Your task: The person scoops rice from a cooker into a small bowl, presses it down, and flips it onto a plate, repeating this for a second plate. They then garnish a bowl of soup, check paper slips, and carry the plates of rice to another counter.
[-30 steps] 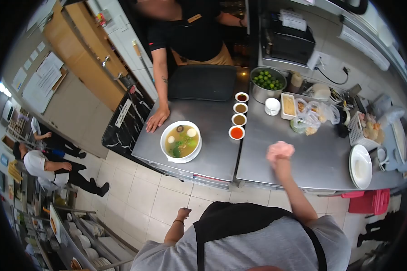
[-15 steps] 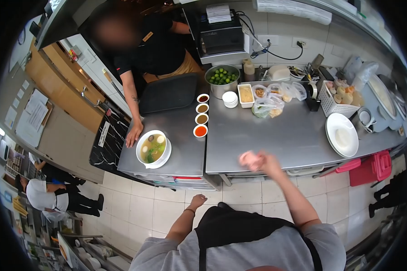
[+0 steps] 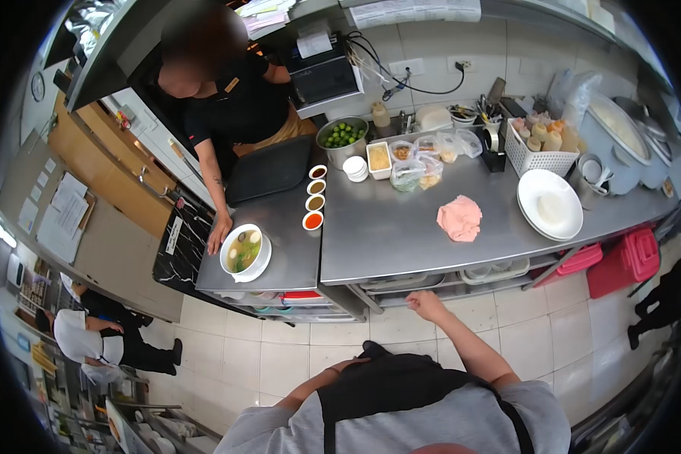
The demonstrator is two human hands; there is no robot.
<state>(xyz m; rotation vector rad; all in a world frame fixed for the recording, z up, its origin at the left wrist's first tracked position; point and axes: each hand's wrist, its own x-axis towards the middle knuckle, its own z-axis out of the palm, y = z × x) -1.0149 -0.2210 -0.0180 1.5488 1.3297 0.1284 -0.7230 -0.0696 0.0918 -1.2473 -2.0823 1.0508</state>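
A crumpled pink cloth [image 3: 459, 219] lies on the steel counter [image 3: 386, 234]. My right hand [image 3: 427, 305] is off the counter's front edge, nearer to me than the cloth and apart from it. Its fingers are curled in, and nothing shows in them. Close against the black apron [image 3: 401, 386] is my left hand [image 3: 348, 365], its fingers mostly hidden. On the left part of the counter stands a white bowl of soup [image 3: 244, 250] on a white plate. Four small sauce cups [image 3: 312, 220] make a row behind it.
Across the counter a co-worker's hand [image 3: 219, 231] rests beside the soup bowl, near a black tray [image 3: 268, 170]. Farther back are a pot of green limes [image 3: 342, 136], bagged food [image 3: 408, 174] and a bottle basket [image 3: 541, 155]. White plates [image 3: 548, 204] are stacked at right.
The pink cloth has left my right hand and now lies on the counter. My right hand has drawn back toward me, and my left has moved in to the apron. The view has shifted.
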